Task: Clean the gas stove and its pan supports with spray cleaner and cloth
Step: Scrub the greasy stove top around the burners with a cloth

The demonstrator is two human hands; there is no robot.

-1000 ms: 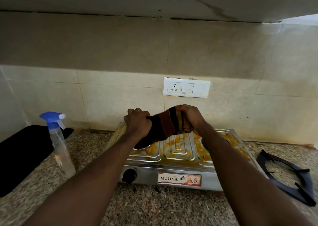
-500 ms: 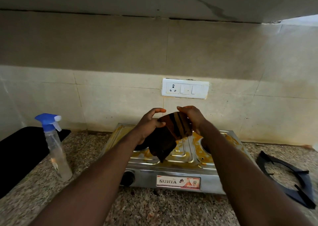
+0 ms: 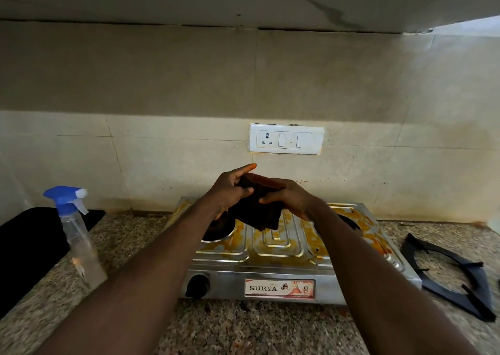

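A steel two-burner gas stove stands on the granite counter, its top smeared with orange-brown stains. Above its middle I hold a dark brown cloth, folded and hanging down. My left hand pinches its left side, forefinger stretched out. My right hand grips the cloth's right side from above. A black pan support lies on the counter right of the stove. A clear spray bottle with a blue trigger head stands to the left.
A black mat lies at the far left of the counter. A white socket and switch plate is on the tiled wall behind the stove. A shelf overhangs above.
The cloth was stretched between both hands, then hung loose from the right hand. Now both hands have come together and hold it folded above the stove.
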